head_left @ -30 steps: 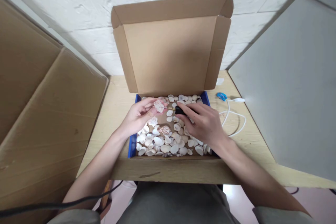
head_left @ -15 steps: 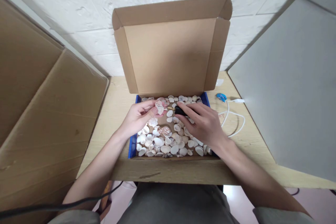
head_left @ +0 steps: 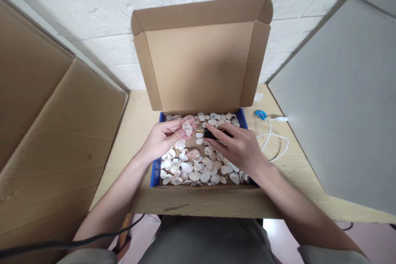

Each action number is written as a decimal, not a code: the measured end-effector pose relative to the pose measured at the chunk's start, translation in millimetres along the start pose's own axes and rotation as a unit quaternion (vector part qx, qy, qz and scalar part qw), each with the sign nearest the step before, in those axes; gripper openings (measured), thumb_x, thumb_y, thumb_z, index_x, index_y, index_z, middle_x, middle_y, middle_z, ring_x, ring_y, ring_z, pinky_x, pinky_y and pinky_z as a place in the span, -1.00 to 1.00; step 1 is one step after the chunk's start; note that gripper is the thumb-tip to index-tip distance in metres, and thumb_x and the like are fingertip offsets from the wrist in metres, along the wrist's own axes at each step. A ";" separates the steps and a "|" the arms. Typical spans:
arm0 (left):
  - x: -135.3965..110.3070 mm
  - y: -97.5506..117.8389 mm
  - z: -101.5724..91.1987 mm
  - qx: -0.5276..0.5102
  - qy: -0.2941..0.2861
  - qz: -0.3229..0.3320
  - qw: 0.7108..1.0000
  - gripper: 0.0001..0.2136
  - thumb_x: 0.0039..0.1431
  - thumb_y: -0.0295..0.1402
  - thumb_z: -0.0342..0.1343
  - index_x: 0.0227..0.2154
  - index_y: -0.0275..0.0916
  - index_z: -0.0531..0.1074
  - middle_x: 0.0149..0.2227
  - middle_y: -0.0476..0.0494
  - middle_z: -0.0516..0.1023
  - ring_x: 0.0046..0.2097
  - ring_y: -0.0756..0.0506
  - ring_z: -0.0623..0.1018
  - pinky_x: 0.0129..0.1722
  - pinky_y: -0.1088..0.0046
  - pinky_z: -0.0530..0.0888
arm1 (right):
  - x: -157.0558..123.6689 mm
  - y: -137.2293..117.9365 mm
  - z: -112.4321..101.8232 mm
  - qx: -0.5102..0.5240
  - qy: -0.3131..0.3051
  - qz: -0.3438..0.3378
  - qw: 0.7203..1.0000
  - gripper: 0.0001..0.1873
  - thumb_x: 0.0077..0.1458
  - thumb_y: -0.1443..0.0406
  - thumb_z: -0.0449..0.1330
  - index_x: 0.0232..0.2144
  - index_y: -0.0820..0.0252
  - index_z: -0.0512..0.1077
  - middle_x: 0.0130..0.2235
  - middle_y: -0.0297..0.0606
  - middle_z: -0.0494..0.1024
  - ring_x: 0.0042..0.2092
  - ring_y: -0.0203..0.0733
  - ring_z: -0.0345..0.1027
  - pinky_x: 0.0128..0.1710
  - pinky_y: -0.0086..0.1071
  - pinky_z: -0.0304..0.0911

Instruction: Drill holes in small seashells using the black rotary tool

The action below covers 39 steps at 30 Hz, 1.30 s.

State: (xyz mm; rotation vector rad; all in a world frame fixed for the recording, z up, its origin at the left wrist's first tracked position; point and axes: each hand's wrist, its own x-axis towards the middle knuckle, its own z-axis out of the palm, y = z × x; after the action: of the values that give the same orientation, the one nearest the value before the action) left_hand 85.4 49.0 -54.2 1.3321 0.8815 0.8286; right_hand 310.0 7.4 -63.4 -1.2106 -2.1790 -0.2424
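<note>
With my left hand [head_left: 163, 138] I pinch a pale shell [head_left: 187, 128] over the far half of the box [head_left: 156, 173], seemingly bracing it towards the black-handled tool [head_left: 210, 133] my right hand [head_left: 241, 144] grips (loose shells [head_left: 194, 176] lie below).

A white brick-patterned wall [head_left: 93, 8] rises far behind the pale wood-grained bench [head_left: 130, 123]. A brown cardboard panel [head_left: 46, 132] stands left, a smooth grey panel [head_left: 343, 103] right; glossy pinkish floor [head_left: 377, 241] shows near.
</note>
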 end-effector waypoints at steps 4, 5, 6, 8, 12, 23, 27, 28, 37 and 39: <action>-0.5 2.9 -0.9 0.045 0.007 0.002 0.999 -0.78 0.12 -0.32 0.22 -0.18 -0.25 0.58 -0.12 -0.21 0.63 -0.15 -0.13 0.63 -0.12 0.37 0.59 | 0.4 -0.5 0.5 -0.001 -0.003 0.001 1.000 -0.72 0.21 0.19 0.13 -0.07 0.17 0.44 -0.34 -0.29 0.55 -0.38 -0.35 0.36 -0.44 -0.46 0.18; -0.6 3.7 -1.3 0.054 0.005 0.005 0.999 -0.80 0.13 -0.32 0.22 -0.19 -0.25 0.59 -0.14 -0.20 0.64 -0.18 -0.12 0.64 -0.14 0.38 0.59 | 0.4 -0.7 0.5 0.002 -0.003 0.001 1.000 -0.71 0.21 0.19 0.13 -0.07 0.18 0.44 -0.33 -0.28 0.55 -0.37 -0.34 0.37 -0.44 -0.45 0.19; -0.8 4.2 -1.6 0.061 0.003 0.007 0.998 -0.80 0.13 -0.33 0.22 -0.20 -0.25 0.59 -0.16 -0.19 0.65 -0.20 -0.11 0.64 -0.15 0.39 0.59 | 0.4 -1.0 0.5 0.006 -0.004 0.002 1.000 -0.71 0.21 0.19 0.13 -0.07 0.19 0.44 -0.33 -0.27 0.56 -0.36 -0.33 0.38 -0.43 -0.44 0.20; -0.9 4.8 -2.1 0.071 0.000 0.009 0.997 -0.81 0.12 -0.35 0.22 -0.20 -0.24 0.59 -0.17 -0.18 0.65 -0.21 -0.11 0.65 -0.15 0.39 0.60 | 0.1 -1.7 0.2 0.017 -0.008 0.005 1.000 -0.71 0.21 0.20 0.13 -0.07 0.21 0.44 -0.33 -0.26 0.56 -0.35 -0.31 0.39 -0.42 -0.43 0.21; -0.8 4.3 -1.5 0.075 0.000 -0.001 0.997 -0.79 0.09 -0.33 0.25 -0.20 -0.24 0.60 -0.20 -0.19 0.66 -0.20 -0.14 0.65 -0.14 0.35 0.60 | -1.3 -3.3 -0.8 0.036 -0.033 0.022 0.999 -0.70 0.22 0.19 0.09 -0.09 0.24 0.45 -0.41 -0.28 0.55 -0.43 -0.32 0.37 -0.50 -0.44 0.15; -1.3 -0.4 -2.5 0.055 -0.001 -0.010 0.998 -0.75 0.09 -0.28 0.25 -0.18 -0.26 0.59 -0.17 -0.21 0.65 -0.18 -0.16 0.64 -0.13 0.33 0.58 | -0.9 -4.2 -0.3 0.028 -0.003 0.019 0.999 -0.72 0.18 0.21 0.15 -0.13 0.25 0.47 -0.42 -0.29 0.55 -0.42 -0.33 0.36 -0.49 -0.45 0.11; -0.9 0.0 -2.3 0.064 -0.004 -0.003 0.998 -0.75 0.12 -0.27 0.23 -0.18 -0.27 0.59 -0.18 -0.21 0.65 -0.19 -0.14 0.65 -0.13 0.36 0.58 | -0.5 -3.8 -0.1 0.019 0.012 0.015 1.000 -0.73 0.17 0.21 0.16 -0.13 0.22 0.47 -0.41 -0.30 0.55 -0.41 -0.34 0.36 -0.47 -0.45 0.14; -0.8 0.0 -2.4 0.065 -0.005 -0.003 0.998 -0.75 0.12 -0.27 0.22 -0.18 -0.27 0.59 -0.18 -0.21 0.65 -0.19 -0.14 0.64 -0.14 0.36 0.58 | -0.5 -3.6 -0.1 0.018 0.012 0.014 1.000 -0.74 0.17 0.22 0.16 -0.13 0.22 0.47 -0.40 -0.30 0.55 -0.41 -0.34 0.36 -0.47 -0.45 0.15; -0.1 -1.0 -2.1 0.074 0.009 -0.017 0.997 -0.74 0.07 -0.26 0.26 -0.19 -0.25 0.59 -0.21 -0.20 0.66 -0.23 -0.14 0.65 -0.15 0.34 0.58 | -0.6 -3.0 -0.4 0.014 0.007 0.013 1.000 -0.72 0.16 0.23 0.17 -0.09 0.21 0.46 -0.38 -0.28 0.55 -0.38 -0.30 0.36 -0.43 -0.43 0.19; 0.2 -1.1 -2.0 0.082 0.013 -0.012 0.997 -0.75 0.06 -0.26 0.27 -0.21 -0.25 0.60 -0.22 -0.19 0.66 -0.22 -0.14 0.64 -0.14 0.34 0.58 | -0.3 -2.8 -0.3 0.007 0.003 0.012 1.000 -0.72 0.17 0.24 0.16 -0.08 0.21 0.46 -0.37 -0.26 0.55 -0.36 -0.28 0.37 -0.40 -0.41 0.21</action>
State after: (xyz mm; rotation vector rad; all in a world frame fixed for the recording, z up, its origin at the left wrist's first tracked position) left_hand 83.6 50.0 -55.4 1.4525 1.0006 0.7701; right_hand 308.0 5.6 -62.9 -1.2273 -2.1563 -0.2194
